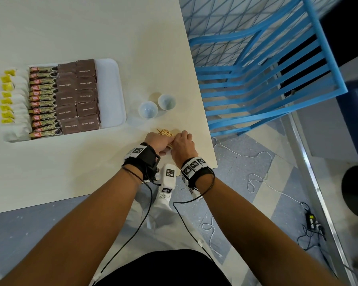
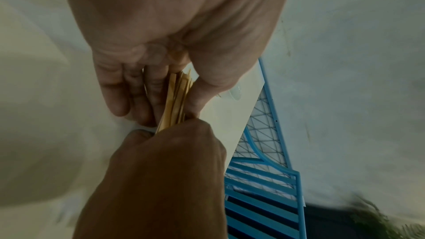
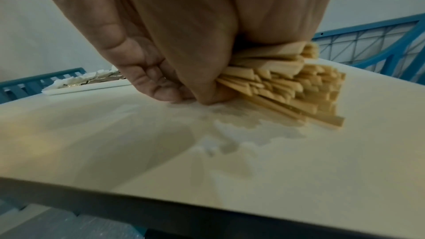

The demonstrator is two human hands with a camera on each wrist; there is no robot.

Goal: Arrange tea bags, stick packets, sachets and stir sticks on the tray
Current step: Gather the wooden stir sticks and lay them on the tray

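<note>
A bundle of wooden stir sticks (image 1: 165, 133) (image 2: 176, 97) (image 3: 289, 83) lies on the table near its front right corner. My left hand (image 1: 158, 142) (image 2: 158, 72) and my right hand (image 1: 183, 144) (image 3: 184, 52) both grip the bundle from either side, fingers curled round it. The sticks' far ends fan out past my hands. To the left, the white tray (image 1: 112, 83) (image 3: 92, 86) holds a column of tea bags (image 1: 15, 104) with yellow tags, a column of stick packets (image 1: 42, 104) and two columns of brown sugar sachets (image 1: 78, 96). Its right strip is bare.
Two small clear cups (image 1: 148, 109) (image 1: 167, 102) stand just beyond the sticks, right of the tray. A blue slatted chair (image 1: 262, 79) stands past the table's right edge (image 1: 205, 120). Cables lie on the floor (image 1: 256, 182) below.
</note>
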